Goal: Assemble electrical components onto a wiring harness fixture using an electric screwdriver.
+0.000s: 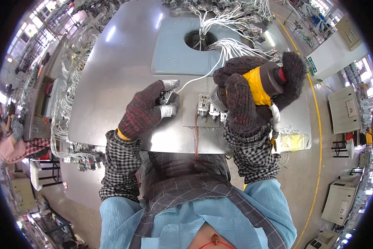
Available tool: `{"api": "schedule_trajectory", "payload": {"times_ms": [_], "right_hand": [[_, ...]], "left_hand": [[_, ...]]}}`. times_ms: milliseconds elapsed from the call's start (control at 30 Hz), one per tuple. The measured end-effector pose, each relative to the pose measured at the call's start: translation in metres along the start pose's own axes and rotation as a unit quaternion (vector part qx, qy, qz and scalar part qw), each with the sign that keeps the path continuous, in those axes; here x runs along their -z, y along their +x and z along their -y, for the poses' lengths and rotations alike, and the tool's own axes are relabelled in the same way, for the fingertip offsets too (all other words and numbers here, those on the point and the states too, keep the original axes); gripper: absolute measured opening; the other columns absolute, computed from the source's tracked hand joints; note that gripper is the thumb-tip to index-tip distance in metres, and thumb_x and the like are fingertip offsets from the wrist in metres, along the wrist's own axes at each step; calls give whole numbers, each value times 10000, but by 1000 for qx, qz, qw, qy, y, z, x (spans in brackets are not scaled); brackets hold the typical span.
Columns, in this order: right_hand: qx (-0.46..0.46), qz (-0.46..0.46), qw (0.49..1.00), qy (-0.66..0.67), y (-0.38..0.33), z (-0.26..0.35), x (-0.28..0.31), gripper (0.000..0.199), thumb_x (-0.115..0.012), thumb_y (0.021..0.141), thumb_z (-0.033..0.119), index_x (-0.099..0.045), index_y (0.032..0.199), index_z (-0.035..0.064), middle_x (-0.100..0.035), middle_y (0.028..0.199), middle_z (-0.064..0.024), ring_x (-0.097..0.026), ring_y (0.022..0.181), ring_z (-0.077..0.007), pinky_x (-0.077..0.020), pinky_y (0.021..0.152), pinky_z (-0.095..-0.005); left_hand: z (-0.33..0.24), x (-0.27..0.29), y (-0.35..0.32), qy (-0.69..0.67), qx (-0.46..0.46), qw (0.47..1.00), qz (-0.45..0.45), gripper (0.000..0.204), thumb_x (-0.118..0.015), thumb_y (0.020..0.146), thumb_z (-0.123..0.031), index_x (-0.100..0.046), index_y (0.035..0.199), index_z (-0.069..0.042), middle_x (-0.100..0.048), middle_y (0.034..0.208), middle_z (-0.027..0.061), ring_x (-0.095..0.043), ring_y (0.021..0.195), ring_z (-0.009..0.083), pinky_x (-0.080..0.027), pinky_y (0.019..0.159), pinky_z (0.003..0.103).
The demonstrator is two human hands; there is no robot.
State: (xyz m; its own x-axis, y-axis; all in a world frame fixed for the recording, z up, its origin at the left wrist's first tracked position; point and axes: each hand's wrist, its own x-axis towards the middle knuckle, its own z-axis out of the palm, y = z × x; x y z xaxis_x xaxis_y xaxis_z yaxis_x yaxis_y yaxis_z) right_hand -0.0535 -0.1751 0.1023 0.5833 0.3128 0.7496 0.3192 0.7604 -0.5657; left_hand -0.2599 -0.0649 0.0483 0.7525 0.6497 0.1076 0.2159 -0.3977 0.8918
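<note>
My left hand (147,106), in a dark knitted glove with white fingertips, pinches a small grey-black metal part (167,98) above the metal table (111,83). A thin white cable (196,79) runs from beside that part toward the large white bundle. Wrapped in a matching glove, my right hand (244,103) grips a dark hand-held power tool (257,87) bound with yellow tape. Its grey front end (218,98) points left, close to a small fixture (203,106) with white and metal pieces on a plate. The tool's tip is not clearly visible.
A blue-grey panel (165,54) with a round hole stands behind my hands, with white cables (232,47) fanning from it to several connectors. Reddish wires (196,137) hang over the front edge. Cable bundles (72,83) line the left side. Another person (16,145) is at far left.
</note>
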Motion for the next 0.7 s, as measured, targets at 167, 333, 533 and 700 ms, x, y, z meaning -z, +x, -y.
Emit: {"api": "schedule_trajectory", "payload": {"times_ms": [167,333,533,700], "right_hand": [[-25,52,998,-11,-5,-4,6,759,-706,846,-2,-328,1496,99,-681,951,-189,-692,701,-229,-616,608,-360],[-89,122,989,10,-5,-5,10,772,-690,855,11,-300,1512,123,-676,932,-203,-688,689,-249,-617,602,-375],[-14,-46,997,66,23,1,17,789,-671,867,25,-267,1533,152,-670,908,-220,-684,675,-273,-618,594,-393],[-23,-53,998,6,24,9,6,800,-675,870,42,-260,1539,181,-670,903,-226,-680,671,-277,-612,592,-401]], "left_hand": [[-5,-10,5,-81,-8,995,55,653,-885,786,-218,-615,1360,-59,-705,1068,59,-653,970,127,-542,882,311],[-10,-16,6,70,-14,996,45,680,-898,754,-337,-635,1313,-54,-718,1028,119,-687,910,178,-556,845,341],[-23,-34,9,39,-67,997,-12,636,-865,779,-196,-607,1335,-27,-721,1124,167,-732,1022,269,-578,882,368],[-22,-40,18,7,-94,995,-29,645,-857,808,-251,-589,1319,37,-729,1083,201,-738,1015,253,-583,867,367]]}}
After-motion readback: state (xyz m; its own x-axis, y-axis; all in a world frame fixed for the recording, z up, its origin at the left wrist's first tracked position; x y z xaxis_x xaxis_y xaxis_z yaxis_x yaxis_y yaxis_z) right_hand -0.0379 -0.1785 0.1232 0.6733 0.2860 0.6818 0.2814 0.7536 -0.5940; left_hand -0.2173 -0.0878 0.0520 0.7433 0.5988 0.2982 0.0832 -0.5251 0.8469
